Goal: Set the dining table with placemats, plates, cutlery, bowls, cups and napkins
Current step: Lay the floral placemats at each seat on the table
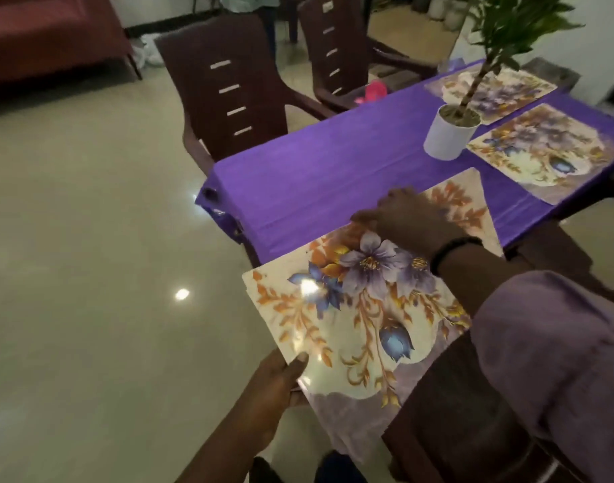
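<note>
I hold a glossy floral placemat (361, 308) over the near end of the table, which is covered by a purple cloth (316, 176). My left hand (274, 381) grips the placemat's near left edge, thumb on top. My right hand (406, 217) rests on the far part of the placemat, fingers curled at its edge; how firmly it grips is unclear. A further part of floral mat (462, 200) shows beyond my right hand. Two more floral placemats lie at the far end of the table, one on the right side (549, 151) and one further back (500, 88).
A white pot with a green plant (448, 134) stands between the far placemats. Two dark brown chairs stand along the table's left side, one near (229, 95) and one far (333, 47). Another dark chair (455, 413) is right below me. Something pink (373, 90) lies on the far chair.
</note>
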